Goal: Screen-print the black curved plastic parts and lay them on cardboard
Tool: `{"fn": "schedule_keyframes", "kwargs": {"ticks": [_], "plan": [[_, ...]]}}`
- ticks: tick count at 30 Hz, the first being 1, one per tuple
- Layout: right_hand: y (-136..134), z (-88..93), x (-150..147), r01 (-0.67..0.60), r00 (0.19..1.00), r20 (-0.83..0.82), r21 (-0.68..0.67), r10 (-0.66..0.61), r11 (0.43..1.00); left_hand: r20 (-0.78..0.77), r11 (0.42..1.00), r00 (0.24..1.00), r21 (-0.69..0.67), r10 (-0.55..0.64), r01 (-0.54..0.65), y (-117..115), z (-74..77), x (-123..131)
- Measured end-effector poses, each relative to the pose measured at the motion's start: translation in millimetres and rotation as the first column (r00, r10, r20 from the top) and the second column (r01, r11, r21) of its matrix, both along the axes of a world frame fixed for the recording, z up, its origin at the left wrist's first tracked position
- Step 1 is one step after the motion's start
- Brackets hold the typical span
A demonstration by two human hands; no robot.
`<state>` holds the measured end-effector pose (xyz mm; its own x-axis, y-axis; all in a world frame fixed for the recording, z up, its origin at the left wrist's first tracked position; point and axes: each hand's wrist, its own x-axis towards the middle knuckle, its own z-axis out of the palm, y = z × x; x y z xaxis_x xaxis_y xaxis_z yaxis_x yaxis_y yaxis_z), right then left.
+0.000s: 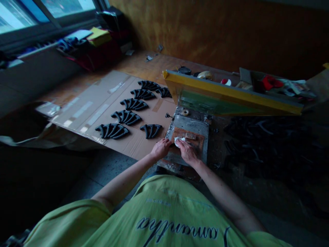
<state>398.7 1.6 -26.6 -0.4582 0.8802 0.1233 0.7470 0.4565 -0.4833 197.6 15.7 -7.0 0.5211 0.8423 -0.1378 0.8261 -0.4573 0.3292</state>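
Observation:
My right hand (188, 151) presses a crumpled white cloth or tissue (177, 140) down over the brown pad on a flat metal plate (191, 122). Close by on its left, my left hand (161, 148) is closed at the plate's edge; something dark shows near its fingertips, too hidden to name. A small tan block (191, 136) sits on the brown pad just beyond my right hand. To the left, black curved handle-like pieces (112, 131) lie in rows on a cardboard sheet (131, 146), with a shorter group (151, 131) nearest my left hand.
A yellow-edged screen frame (231, 90) stands tilted above the plate's far side. A tape roll (185, 112) lies beneath it. More black curved pieces (262, 140) are heaped in shadow at right. Behind the frame is a box with red items (272, 82).

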Motion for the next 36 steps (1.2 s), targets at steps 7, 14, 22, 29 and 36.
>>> {"fn": "schedule_keyframes", "kwargs": {"ticks": [7,14,22,29,36], "plan": [[12.3,-4.2,-3.1,-0.025,0.999,-0.035,0.047,0.027,0.999,-0.006,1.0,1.0,-0.019,-0.009,0.009,1.2,2.2,1.6],[-4.2,-2.0,16.2,-0.042,0.999,-0.008,0.044,0.043,0.998,-0.009,1.0,1.0,-0.022,-0.013,0.013,0.5,5.2,1.2],[1.1,34.5,20.3,0.045,0.993,-0.108,0.048,-0.039,0.998,0.075,0.998,0.996,-0.036,-0.048,0.051,3.4,3.2,-5.6],[0.2,62.5,24.0,0.409,0.824,-0.346,-0.188,-0.45,0.893,0.207,0.998,0.978,-0.055,0.019,-0.008,6.6,-2.2,-26.1],[8.2,48.3,18.2,0.473,0.517,-0.489,-0.522,-0.703,0.71,0.32,0.986,0.933,-0.055,0.167,-0.158,1.8,-8.5,-55.0]]}}
